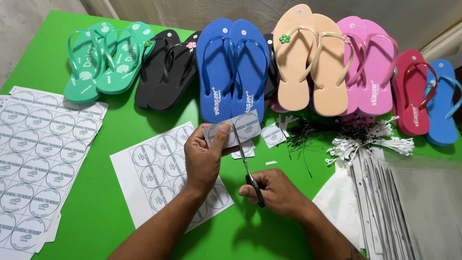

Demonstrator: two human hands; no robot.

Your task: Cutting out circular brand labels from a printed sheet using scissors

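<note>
Our left hand (204, 156) pinches the label strip (232, 129); our right hand (274, 192) grips scissors (249, 173) at five o'clock. A crooked cut could clip a printed circle.

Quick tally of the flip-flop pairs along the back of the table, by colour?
Green pairs: 1
Black pairs: 1
Blue pairs: 1
Beige pairs: 1
Pink pairs: 1
Total full pairs: 5
At the right edge, 1 red and 1 more blue flip-flop show singly.

Bright green tabletop (269, 236); white paper sheets of grey-ringed round labels (41, 159); rubber flip-flops in green (103, 60), black (166, 72), blue (233, 67), peach (310, 62), pink (368, 67), red (411, 91).
</note>
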